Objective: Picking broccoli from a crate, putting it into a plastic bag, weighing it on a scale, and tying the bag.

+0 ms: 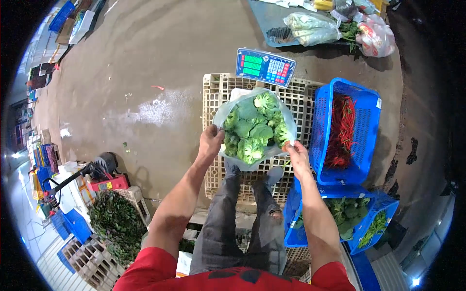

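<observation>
A clear plastic bag (291,119) full of broccoli (249,125) stands in front of me with its mouth wide. My left hand (211,141) pinches the bag's left rim. On the other side, my right hand (297,154) grips the rim at the lower right. Several green heads, some turned to show pale cut stems, fill the bag. Beneath it, part of a white surface (239,93) shows, mostly hidden by the bag. Just beyond stands a scale's blue display panel (265,67) with green screens and a keypad.
The beige plastic pallet (211,99) lies under the bag and scale. At right, a blue crate (371,109) holds red chillies (343,128); nearer, another blue crate (291,233) holds broccoli. Bagged vegetables (313,28) lie on a far platform. Leafy greens (115,223) are heaped at lower left.
</observation>
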Motion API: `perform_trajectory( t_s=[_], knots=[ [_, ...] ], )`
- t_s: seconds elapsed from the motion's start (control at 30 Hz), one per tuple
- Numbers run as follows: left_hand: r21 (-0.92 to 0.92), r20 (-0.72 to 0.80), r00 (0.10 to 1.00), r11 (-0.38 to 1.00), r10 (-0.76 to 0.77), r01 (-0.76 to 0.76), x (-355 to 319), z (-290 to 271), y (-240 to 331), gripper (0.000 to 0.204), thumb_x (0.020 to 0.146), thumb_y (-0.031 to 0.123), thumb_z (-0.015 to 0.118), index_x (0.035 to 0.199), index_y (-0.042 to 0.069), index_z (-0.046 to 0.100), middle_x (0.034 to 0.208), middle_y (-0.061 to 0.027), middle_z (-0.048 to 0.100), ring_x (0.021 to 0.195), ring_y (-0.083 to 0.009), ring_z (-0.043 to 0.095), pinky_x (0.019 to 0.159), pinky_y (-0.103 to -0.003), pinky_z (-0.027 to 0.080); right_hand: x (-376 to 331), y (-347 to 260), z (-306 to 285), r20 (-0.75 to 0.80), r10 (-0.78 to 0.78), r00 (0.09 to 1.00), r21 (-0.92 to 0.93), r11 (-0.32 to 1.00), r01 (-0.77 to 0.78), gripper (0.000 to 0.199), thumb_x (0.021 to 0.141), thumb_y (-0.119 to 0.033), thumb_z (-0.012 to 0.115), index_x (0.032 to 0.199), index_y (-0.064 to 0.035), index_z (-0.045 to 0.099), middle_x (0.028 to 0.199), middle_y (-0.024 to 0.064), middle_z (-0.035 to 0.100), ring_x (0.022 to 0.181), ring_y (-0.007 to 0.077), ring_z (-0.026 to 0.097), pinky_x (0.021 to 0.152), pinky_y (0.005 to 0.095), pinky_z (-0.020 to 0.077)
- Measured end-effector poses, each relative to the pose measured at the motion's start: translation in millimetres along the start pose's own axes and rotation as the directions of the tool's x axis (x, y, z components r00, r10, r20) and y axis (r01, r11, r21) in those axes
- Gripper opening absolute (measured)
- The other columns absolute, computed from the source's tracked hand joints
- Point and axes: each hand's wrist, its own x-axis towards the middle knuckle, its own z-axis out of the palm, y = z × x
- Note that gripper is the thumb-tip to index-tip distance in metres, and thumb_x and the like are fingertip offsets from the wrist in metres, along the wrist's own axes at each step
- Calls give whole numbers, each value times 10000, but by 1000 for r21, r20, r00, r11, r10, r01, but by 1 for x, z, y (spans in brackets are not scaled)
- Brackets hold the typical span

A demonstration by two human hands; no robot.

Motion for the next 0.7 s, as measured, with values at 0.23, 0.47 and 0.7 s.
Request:
perform_trajectory(
  t_s=[0.23, 0.47, 0.7],
  knots=[
    [96, -52, 999, 995, -1, 6, 2, -4, -18, 226, 870, 201, 658, 909, -21, 660, 745, -52, 641, 675, -137, 570, 648, -313, 475, -1, 27, 15, -32, 54, 998, -119, 991, -57, 180, 915, -190, 720, 1063, -91, 696, 866, -24, 640, 776, 86, 548, 720, 262, 442],
    [49, 69, 997, 998, -46, 42, -10, -55, 19, 307, 925, 218, 602, 1118, 0, 701, 821, -99, 637, 710, -182, 598, 601, -315, 479, -17, -22, 28, -180, -7, 984, 22, 1000, 12, 162, 949, -225, 667, 917, -67, 675, 783, 1, 601, 718, 91, 539, 692, 281, 429],
    [-305, 11, 997, 949, -81, 81, -7, -69, 72, 163, 929, 153, 599, 827, 34, 644, 626, 28, 504, 549, -92, 422, 529, -273, 357, -26, -72, 7, -201, -27, 979, -101, 995, 7, 214, 958, -250, 629, 968, -41, 674, 818, -9, 604, 725, 95, 513, 720, 276, 398]
  ],
)
